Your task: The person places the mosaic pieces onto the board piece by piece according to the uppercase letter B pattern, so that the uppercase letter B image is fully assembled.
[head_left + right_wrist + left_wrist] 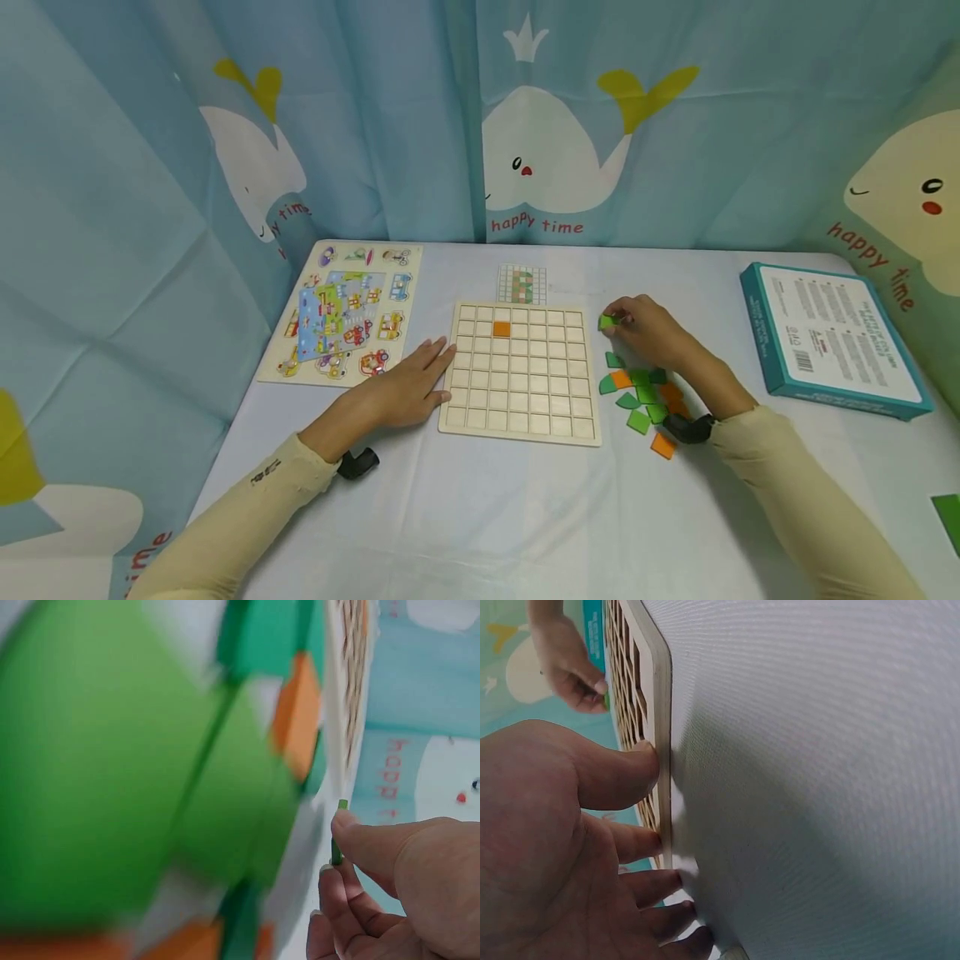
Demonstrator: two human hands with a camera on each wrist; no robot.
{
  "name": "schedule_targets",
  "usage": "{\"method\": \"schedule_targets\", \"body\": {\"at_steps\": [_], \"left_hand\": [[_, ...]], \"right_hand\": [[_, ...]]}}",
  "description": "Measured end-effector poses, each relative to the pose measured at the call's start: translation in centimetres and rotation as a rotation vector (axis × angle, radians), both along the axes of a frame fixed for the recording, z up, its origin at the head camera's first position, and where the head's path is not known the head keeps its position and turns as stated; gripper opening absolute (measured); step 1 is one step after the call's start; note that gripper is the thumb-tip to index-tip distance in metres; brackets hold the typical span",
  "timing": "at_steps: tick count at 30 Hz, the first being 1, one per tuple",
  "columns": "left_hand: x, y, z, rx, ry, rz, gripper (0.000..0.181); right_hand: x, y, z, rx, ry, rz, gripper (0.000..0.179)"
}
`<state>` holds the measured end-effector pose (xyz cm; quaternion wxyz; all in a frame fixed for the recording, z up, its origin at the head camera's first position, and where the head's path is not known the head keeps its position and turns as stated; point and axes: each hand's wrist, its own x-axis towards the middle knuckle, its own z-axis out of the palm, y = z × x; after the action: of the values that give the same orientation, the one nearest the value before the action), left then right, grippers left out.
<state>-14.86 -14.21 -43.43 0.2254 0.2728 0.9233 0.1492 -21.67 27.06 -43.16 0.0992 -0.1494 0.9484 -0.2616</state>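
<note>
A wooden grid board [517,375] lies flat mid-table, with one orange square tile [501,329] in an upper cell. My left hand [408,386] rests at the board's left edge; in the left wrist view its thumb [622,776] touches the rim and its fingers are spread. To the right of the board, my right hand [647,332] pinches a light green tile [607,322] between thumb and fingertips. The right wrist view shows that green tile [340,832] edge-on. Below the right hand lies a loose pile of green and orange tiles [639,421], some square, some with curved sides.
Behind the board lies a small pattern card [522,285] with a green and orange figure. At the left is a picture puzzle board [341,317] with a colourful card on it. A teal box [836,337] sits at the right, and a green piece [948,521] shows at the edge.
</note>
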Motion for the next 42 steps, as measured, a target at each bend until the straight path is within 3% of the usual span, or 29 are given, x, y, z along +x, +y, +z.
{"method": "schedule_targets", "body": {"at_steps": [10, 18, 22, 36, 39, 42], "left_hand": [[0.1, 0.1, 0.0, 0.003, 0.007, 0.003, 0.073], [0.0, 0.2, -0.2, -0.015, 0.024, -0.003, 0.075], [0.1, 0.2, -0.2, -0.014, 0.029, -0.001, 0.075], [0.1, 0.1, -0.2, -0.015, 0.013, -0.006, 0.075], [0.0, 0.1, -0.1, -0.018, 0.007, 0.002, 0.075], [0.0, 0.1, -0.1, -0.028, 0.008, 0.003, 0.075]], "right_hand": [[-0.4, -5.4, 0.4, -0.090, -0.015, 0.103, 0.030], [-0.5, -9.6, -0.5, -0.127, -0.043, 0.147, 0.030], [-0.4, -10.8, -0.8, -0.129, -0.016, 0.165, 0.025], [0.5, -11.9, -0.7, -0.099, 0.067, 0.142, 0.016], [0.5, -11.4, -0.3, -0.111, 0.089, 0.160, 0.016], [0.2, -10.1, 0.8, -0.136, 0.058, 0.140, 0.021]]}}
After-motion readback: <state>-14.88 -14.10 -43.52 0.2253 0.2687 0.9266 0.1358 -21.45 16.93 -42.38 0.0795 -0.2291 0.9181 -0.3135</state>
